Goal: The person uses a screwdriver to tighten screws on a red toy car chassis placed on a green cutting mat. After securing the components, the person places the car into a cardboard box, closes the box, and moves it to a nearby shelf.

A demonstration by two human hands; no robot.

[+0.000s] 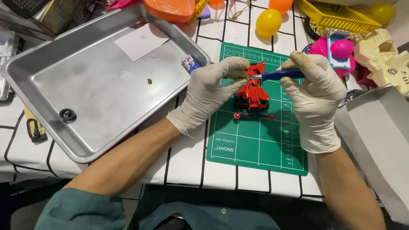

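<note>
A small red toy car (pixel 252 96) stands on a green cutting mat (pixel 255 142). My left hand (pixel 211 91), in a pale glove, grips the car's left side and top. My right hand (pixel 315 91), also gloved, holds a blue-handled screwdriver (pixel 279 75) level, its metal tip touching the upper part of the car. A small red part (pixel 237 116) sticks out at the car's lower left.
A large metal tray (pixel 100 81) lies to the left, holding a white paper slip (pixel 140 41) and a black ring (pixel 67 114). Small batteries (pixel 190 64) rest by its rim. Coloured plastic eggs (pixel 268 22), a yellow basket (pixel 336 16) and toys crowd the back right. Grey card (pixel 379 140) lies right.
</note>
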